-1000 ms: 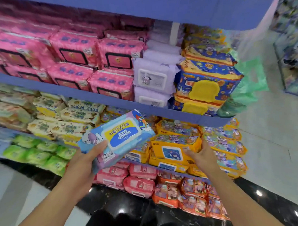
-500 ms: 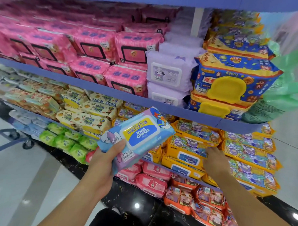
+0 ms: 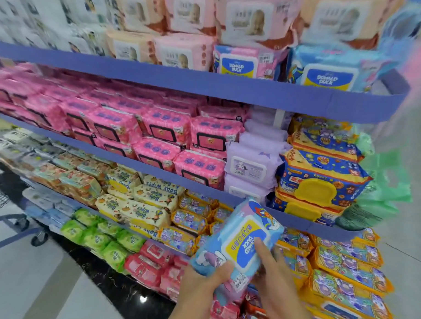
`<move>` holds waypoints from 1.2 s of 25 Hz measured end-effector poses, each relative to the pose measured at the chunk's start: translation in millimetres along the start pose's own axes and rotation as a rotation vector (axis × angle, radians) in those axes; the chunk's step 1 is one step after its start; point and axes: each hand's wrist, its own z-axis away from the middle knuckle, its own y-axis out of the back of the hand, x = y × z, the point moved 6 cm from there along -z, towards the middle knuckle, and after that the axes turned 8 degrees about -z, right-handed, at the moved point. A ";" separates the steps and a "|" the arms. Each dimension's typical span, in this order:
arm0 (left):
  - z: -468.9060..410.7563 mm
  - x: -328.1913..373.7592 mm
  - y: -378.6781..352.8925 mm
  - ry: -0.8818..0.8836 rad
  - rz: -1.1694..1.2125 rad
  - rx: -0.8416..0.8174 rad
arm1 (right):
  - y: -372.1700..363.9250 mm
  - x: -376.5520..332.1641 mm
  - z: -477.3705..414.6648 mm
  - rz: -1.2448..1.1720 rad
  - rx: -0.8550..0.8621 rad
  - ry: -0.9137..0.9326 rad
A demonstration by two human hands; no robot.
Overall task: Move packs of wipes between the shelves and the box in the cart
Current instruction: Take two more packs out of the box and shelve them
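Observation:
A light-blue Donald Duck wipes pack [image 3: 241, 239] with a blue and yellow lid is held in front of the lower shelves. My left hand [image 3: 202, 293] grips its near lower end, thumb on top. My right hand [image 3: 273, 281] holds its right side, one finger lying on the lid. Matching Donald Duck packs [image 3: 330, 76] stand on the upper right shelf. The cart [image 3: 6, 204] shows only partly at the left edge; its box is out of view.
Blue shelves [image 3: 226, 87] hold pink packs [image 3: 156, 127], purple packs [image 3: 250, 167], blue and yellow packs [image 3: 320, 177], cream baby wipes [image 3: 144, 202] and green packs [image 3: 100, 237]. Green plastic bags [image 3: 384, 191] hang at the shelf's right end. Pale floor lies at lower left.
My right hand left the yellow packs on the shelf and took hold of the held pack. The view tilted upward, showing the higher shelf with matching packs.

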 end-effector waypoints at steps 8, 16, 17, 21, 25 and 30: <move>-13.6 169.2 -23.2 -0.105 -0.471 -0.227 | -68.9 -128.0 29.1 0.414 -0.235 0.215; -36.3 330.6 -98.1 -0.297 -0.834 -0.636 | -178.3 -235.5 60.6 0.819 -0.416 0.457; -39.5 342.8 -101.7 -0.354 -0.757 -0.615 | -182.8 -249.1 62.9 0.861 -0.362 0.519; -56.3 384.2 -126.9 -0.547 -0.466 -0.537 | -164.3 -305.5 74.4 0.911 0.072 0.826; -69.3 405.3 -181.7 -0.693 -0.362 -0.520 | -138.9 -345.9 63.6 0.565 0.103 0.828; -98.3 453.2 -257.9 -0.966 -0.750 -0.504 | -122.1 -442.1 45.8 0.529 0.151 1.027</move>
